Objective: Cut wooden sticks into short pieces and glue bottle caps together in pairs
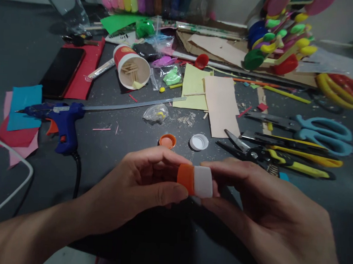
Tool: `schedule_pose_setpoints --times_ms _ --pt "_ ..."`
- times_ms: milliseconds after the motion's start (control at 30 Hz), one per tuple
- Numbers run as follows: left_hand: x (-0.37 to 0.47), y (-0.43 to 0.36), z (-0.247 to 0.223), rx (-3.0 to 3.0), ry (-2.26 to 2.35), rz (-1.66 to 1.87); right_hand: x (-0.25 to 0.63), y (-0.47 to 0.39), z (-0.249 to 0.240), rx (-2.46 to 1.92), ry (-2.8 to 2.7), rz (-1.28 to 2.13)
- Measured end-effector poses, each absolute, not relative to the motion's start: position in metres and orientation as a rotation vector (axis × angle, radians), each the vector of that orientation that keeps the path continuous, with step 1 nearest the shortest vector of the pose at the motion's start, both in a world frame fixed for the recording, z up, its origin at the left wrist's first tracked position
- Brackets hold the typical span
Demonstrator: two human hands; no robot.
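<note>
Both hands closed in a pinch on one small assembly: an orange bottle cap [186, 178] and a white bottle cap [203, 182] pressed together, side by side, held above the dark table [118, 152] near its front edge. Left hand [140, 189] — thumb lies along the lower side of the orange cap, fingers curl over its top. Right hand [267, 217] — fingertips wrap the white cap from above and below. How the two caps face each other is hidden by the fingers.

Pose: both forearms enter from the bottom of the view, left from the lower left, right from the lower right, and the hands meet at centre. Knuckles up, wrists roughly level.

Just beyond the hands on the table lie a second orange cap [167, 141] and a second white cap [199, 142], both open side up, near each other but apart.

Containers: a red paper cup [131, 67] lies on its side with its mouth toward the camera, small wooden sticks inside. A small clear bag [155, 113] holds something yellow.

Left — a blue glue gun [60, 121], a glue stick protruding from its rear. Right — pliers with yellow handles [282, 159] and blue scissors [314, 130]
</note>
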State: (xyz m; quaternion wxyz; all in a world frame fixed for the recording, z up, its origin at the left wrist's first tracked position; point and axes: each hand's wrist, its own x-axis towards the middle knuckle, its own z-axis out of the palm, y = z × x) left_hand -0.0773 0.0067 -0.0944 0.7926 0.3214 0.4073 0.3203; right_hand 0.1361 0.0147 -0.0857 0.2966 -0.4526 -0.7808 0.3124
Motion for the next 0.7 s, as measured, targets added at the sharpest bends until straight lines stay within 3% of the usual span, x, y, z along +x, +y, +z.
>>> schedule_pose_setpoints --times_ms 400,700 --pt "-0.080 0.006 -0.101 0.706 0.845 0.878 0.136 0.010 -0.091 -1.227 -1.807 1.073" --pt "-0.082 0.005 -0.101 0.723 0.905 1.102 0.131 0.014 -0.108 -1.065 -2.257 0.814"
